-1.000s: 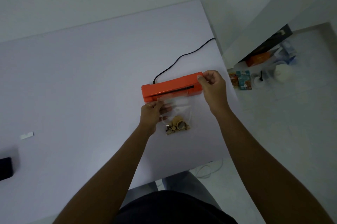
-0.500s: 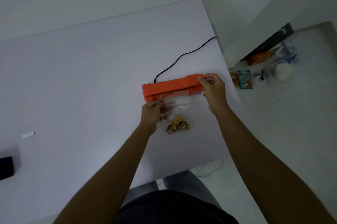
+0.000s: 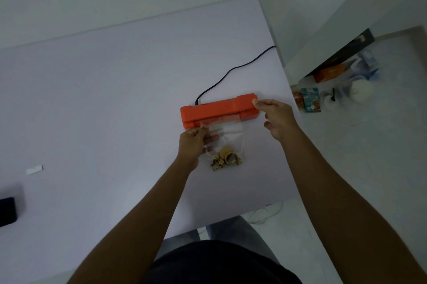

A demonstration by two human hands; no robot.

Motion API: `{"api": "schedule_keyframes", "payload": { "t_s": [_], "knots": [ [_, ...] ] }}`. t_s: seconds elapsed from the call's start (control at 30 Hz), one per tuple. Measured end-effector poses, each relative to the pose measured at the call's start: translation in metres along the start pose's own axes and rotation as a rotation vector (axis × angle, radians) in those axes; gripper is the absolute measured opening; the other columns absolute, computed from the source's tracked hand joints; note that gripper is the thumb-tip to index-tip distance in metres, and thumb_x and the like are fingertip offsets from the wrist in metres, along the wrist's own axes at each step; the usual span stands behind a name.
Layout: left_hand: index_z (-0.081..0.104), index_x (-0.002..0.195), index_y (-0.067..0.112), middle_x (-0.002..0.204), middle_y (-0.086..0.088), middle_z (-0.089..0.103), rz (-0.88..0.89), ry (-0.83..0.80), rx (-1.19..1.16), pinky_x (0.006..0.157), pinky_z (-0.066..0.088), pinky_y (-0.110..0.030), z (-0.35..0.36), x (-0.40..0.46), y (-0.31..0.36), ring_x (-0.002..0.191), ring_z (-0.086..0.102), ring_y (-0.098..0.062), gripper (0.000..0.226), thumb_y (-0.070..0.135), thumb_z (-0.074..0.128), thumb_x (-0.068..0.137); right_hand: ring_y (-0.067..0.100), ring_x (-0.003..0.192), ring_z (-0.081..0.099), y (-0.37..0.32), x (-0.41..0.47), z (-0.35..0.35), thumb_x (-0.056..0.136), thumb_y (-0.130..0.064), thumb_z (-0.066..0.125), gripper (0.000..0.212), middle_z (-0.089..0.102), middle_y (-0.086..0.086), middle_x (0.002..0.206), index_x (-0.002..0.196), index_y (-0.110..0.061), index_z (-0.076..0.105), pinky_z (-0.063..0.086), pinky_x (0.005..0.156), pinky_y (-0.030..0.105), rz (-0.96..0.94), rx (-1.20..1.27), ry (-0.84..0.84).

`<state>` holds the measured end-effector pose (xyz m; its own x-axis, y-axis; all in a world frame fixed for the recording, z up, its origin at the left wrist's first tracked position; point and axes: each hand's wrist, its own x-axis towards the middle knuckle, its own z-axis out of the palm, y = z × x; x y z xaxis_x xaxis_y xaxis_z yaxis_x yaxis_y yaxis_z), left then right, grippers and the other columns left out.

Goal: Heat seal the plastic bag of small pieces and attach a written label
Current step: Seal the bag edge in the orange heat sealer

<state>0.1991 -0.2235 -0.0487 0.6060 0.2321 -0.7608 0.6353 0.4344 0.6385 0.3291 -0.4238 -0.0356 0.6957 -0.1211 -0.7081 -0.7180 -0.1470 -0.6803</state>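
Now pinching the clear bag (image 3: pixel 227 136) of small pieces (image 3: pixel 225 159) with left hand (image 3: pixel 193 143), mouth lying in the orange heat sealer (image 3: pixel 219 110); right hand (image 3: pixel 276 117), fingers loosely extended, touching the sealer's end.

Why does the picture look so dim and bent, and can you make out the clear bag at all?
Head view: the light is low and bluish, with soft shadows; the wide lens bows the table edge. The clear bag shows only by faint glints, and the floor clutter is blurred.
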Motion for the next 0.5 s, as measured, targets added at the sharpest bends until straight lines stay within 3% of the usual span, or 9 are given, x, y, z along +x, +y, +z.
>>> {"api": "schedule_keyframes", "payload": {
  "t_s": [0.17,0.37,0.5],
  "knots": [
    [0.069,0.103,0.003,0.099,-0.011,0.077,-0.003,0.009,0.001,0.08,0.059,-0.047,-0.001,0.002,0.0003,0.094,0.074,-0.027,0.024,0.022,0.056,0.1,0.016,0.09,0.049,-0.0025,0.0003,0.0006,0.072,-0.032,0.09,0.026,0.068,-0.002,0.1,0.091,-0.02,0.076,0.039,0.065,0.033,0.07,0.047,-0.032],
    [0.068,0.109,-0.001,0.101,-0.012,0.076,-0.001,0.012,0.003,0.072,0.062,-0.04,-0.0014,0.0015,-0.0003,0.09,0.075,-0.025,0.027,0.022,0.055,0.1,0.016,0.095,0.049,-0.0024,-0.0005,-0.0013,0.071,-0.033,0.09,0.026,0.068,-0.005,0.096,0.091,-0.021,0.077,0.037,0.07,0.037,0.093,0.054,-0.062],
    [0.068,0.109,-0.002,0.099,-0.012,0.077,-0.012,0.011,-0.002,0.077,0.06,-0.044,-0.0003,0.0017,-0.0004,0.092,0.075,-0.026,0.027,0.02,0.055,0.1,0.018,0.101,0.05,-0.0036,-0.002,-0.0005,0.072,-0.032,0.09,0.023,0.069,-0.006,0.097,0.088,-0.022,0.077,0.039,0.072,0.037,0.091,0.06,-0.065]
  ]
}}
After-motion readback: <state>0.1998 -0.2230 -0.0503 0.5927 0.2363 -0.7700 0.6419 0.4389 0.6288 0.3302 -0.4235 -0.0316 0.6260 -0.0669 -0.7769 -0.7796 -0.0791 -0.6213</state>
